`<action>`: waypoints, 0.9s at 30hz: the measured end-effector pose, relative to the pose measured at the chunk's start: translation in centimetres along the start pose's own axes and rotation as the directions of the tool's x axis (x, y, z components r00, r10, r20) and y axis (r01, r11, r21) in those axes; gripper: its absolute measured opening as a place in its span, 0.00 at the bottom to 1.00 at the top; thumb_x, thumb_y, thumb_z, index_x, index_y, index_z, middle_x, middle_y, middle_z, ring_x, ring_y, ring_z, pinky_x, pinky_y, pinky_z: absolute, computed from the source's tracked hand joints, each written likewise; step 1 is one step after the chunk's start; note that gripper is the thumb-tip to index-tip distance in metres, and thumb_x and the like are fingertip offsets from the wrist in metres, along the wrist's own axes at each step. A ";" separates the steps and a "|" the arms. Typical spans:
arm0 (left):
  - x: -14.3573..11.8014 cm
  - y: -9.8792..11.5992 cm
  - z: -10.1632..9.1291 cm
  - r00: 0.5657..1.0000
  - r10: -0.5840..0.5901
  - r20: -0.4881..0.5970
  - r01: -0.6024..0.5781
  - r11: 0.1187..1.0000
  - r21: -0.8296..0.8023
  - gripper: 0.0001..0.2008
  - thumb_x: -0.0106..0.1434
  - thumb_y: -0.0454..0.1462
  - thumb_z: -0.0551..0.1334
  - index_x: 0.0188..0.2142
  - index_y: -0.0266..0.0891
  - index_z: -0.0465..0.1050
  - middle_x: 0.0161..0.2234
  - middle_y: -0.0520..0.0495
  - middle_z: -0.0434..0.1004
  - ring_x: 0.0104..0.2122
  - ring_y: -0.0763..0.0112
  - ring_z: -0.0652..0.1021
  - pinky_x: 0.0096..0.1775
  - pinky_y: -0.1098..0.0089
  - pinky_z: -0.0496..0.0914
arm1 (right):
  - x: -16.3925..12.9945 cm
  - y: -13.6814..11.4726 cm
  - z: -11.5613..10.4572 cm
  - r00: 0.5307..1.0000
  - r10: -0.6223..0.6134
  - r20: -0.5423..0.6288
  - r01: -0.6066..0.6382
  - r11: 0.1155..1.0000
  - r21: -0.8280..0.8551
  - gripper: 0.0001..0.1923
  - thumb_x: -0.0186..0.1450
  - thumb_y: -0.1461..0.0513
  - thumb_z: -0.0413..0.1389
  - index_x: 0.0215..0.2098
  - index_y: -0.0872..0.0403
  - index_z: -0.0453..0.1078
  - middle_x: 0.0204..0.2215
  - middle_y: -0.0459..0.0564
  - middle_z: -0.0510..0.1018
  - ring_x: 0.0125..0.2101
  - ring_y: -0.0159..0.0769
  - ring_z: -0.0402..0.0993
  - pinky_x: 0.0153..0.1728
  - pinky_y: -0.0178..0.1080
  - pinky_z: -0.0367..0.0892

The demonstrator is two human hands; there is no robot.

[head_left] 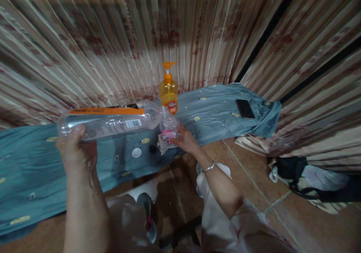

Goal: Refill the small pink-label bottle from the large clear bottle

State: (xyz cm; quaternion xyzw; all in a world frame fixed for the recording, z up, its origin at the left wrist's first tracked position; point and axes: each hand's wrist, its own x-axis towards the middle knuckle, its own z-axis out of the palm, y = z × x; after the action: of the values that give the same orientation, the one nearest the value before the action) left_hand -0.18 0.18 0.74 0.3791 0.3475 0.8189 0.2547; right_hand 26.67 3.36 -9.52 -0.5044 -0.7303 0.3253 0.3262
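Above the blue cloth (220, 113), left-hand fingers (77, 129) tip large bottle (109, 121) onto small bottle (169, 127).

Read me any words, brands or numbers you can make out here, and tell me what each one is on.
No text here can be read.
Large clear bottle in the left hand: orange label band, white panel with small print and a barcode, all too blurred.
Small bottle in the right hand: pink label, too small.
Orange pump bottle: red-and-white label, blurred.
Phone: dark screen, no text.
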 end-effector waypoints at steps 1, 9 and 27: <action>0.0 0.0 0.0 1.000 0.000 -0.004 0.000 1.000 0.001 0.06 0.41 0.30 0.64 0.22 0.37 0.70 0.22 0.54 0.70 0.30 0.72 0.74 0.40 0.68 0.68 | 0.0 0.0 0.0 1.000 0.003 -0.001 -0.003 1.000 -0.005 0.30 0.56 0.55 0.60 0.52 0.57 0.57 0.39 0.53 0.76 0.39 0.42 0.74 0.37 0.38 0.66; 0.0 0.0 0.0 1.000 0.002 0.009 -0.002 1.000 0.004 0.06 0.40 0.29 0.63 0.22 0.37 0.70 0.23 0.54 0.70 0.30 0.73 0.74 0.39 0.68 0.68 | 0.0 0.1 0.0 1.000 -0.004 0.003 0.004 1.000 -0.004 0.30 0.56 0.55 0.60 0.52 0.58 0.56 0.40 0.54 0.76 0.39 0.41 0.74 0.37 0.38 0.66; 0.0 0.1 0.2 1.000 -0.003 -0.025 0.004 0.999 0.040 0.09 0.39 0.31 0.64 0.24 0.38 0.70 0.23 0.54 0.69 0.31 0.70 0.74 0.43 0.64 0.68 | 0.0 0.0 0.0 1.000 0.000 -0.004 0.000 1.000 0.008 0.30 0.55 0.55 0.60 0.52 0.57 0.57 0.39 0.52 0.76 0.38 0.40 0.74 0.36 0.38 0.66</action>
State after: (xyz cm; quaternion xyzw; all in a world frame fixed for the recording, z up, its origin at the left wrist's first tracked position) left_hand -0.10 0.21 0.89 0.3732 0.3678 0.8159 0.2443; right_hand 26.66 3.32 -9.59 -0.5038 -0.7284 0.3271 0.3296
